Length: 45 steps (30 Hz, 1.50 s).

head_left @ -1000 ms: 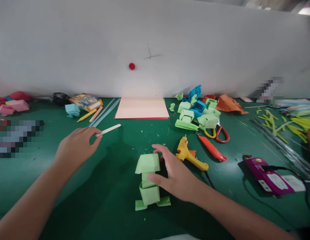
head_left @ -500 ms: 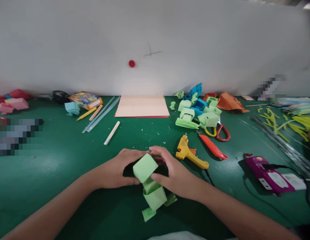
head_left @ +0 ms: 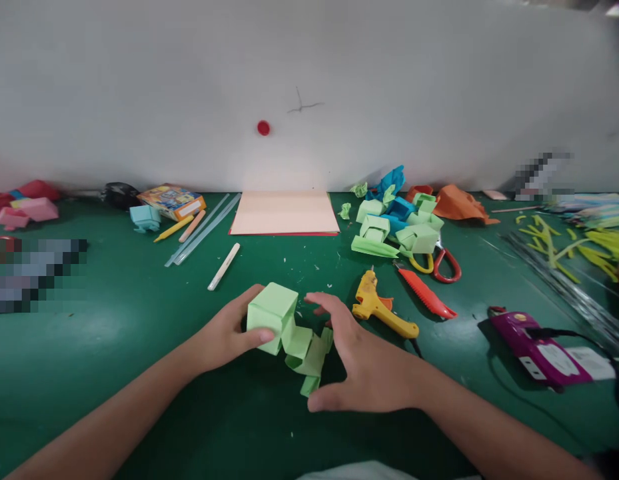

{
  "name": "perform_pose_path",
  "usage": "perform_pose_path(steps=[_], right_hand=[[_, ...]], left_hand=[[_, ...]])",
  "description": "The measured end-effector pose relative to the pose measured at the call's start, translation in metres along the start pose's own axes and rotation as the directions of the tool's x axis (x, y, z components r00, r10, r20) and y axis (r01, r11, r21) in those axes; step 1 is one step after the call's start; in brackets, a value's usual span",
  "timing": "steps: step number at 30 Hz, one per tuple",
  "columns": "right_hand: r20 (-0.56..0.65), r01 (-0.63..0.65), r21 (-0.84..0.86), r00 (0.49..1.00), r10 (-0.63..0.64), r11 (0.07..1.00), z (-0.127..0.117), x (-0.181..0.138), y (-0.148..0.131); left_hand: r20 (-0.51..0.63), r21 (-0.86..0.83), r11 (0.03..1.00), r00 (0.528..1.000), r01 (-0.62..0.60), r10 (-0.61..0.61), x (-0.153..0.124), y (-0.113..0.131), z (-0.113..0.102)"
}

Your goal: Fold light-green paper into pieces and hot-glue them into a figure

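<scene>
A light green folded-paper figure (head_left: 273, 309) has a box-shaped head at its left end and smaller folded parts trailing to the lower right. My left hand (head_left: 234, 337) grips the head, thumb on the near face and the other fingers mostly hidden behind it. Around the trailing end my right hand (head_left: 359, 357) is spread, thumb and fingers wide apart, holding nothing. Beyond my right hand lies a yellow glue gun (head_left: 382, 307), with a red utility knife (head_left: 425, 291) beside it.
Green and blue folded-paper pieces (head_left: 396, 223) lie over scissors (head_left: 446, 265) at the back right. A purple power strip (head_left: 534, 347) with a black cord sits right. Paper sheets (head_left: 284, 213) rest by the wall; a white stick (head_left: 223, 267) and clear glue sticks (head_left: 202, 233) lie left.
The paper figure has turned, its head shifting left and up and its lower parts swinging right. My right hand has let go and opened, while my left hand now holds the head alone.
</scene>
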State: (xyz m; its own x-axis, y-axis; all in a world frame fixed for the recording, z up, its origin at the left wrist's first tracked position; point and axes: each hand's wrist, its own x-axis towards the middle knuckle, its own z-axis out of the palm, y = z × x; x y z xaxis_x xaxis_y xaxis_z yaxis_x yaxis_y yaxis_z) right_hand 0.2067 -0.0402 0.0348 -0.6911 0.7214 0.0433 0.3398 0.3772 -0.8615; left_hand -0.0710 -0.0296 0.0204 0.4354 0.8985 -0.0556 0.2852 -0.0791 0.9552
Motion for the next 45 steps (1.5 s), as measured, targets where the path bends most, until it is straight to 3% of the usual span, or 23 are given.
perform_pose_path(steps=[3, 8, 14, 22, 28, 39, 42, 45], right_hand=[[-0.024, -0.007, -0.173, 1.0, 0.003, 0.985, 0.005, 0.001, 0.0], [-0.108, -0.097, -0.074, 0.99, 0.089, 0.993, 0.012, 0.007, 0.005], [-0.134, -0.122, -0.131, 0.985, 0.105, 0.984, 0.009, 0.006, 0.002], [-0.044, -0.106, 0.126, 0.993, 0.113, 0.986, 0.008, 0.009, 0.004], [-0.055, -0.125, 0.184, 0.989, 0.137, 0.975, 0.011, 0.011, 0.012], [-0.164, -0.019, 0.44, 0.981, 0.101, 0.898, 0.012, 0.02, 0.021], [-0.117, -0.025, 0.467, 0.989, 0.089, 0.884, 0.01, 0.02, 0.021], [-0.021, -0.065, 0.513, 0.996, 0.088, 0.856, 0.007, 0.022, 0.022]], left_hand=[[-0.052, -0.003, 1.0, 0.999, -0.012, 0.012, 0.001, -0.003, 0.001], [-0.068, 0.104, 0.993, 0.996, -0.051, 0.058, 0.0, 0.0, 0.003], [-0.125, 0.218, 0.975, 0.99, -0.033, 0.062, -0.002, 0.006, 0.008], [-0.125, 0.39, 0.92, 0.992, 0.034, 0.016, -0.003, 0.013, 0.012], [-0.036, 0.566, 0.816, 0.985, -0.118, 0.168, -0.007, 0.012, 0.018], [-0.003, 0.502, 0.844, 0.975, -0.189, 0.221, -0.01, 0.012, 0.021], [0.072, 0.4, 0.888, 0.974, -0.226, 0.215, -0.011, 0.017, 0.013], [0.173, 0.198, 0.963, 0.973, -0.184, 0.15, -0.009, 0.017, 0.002]])
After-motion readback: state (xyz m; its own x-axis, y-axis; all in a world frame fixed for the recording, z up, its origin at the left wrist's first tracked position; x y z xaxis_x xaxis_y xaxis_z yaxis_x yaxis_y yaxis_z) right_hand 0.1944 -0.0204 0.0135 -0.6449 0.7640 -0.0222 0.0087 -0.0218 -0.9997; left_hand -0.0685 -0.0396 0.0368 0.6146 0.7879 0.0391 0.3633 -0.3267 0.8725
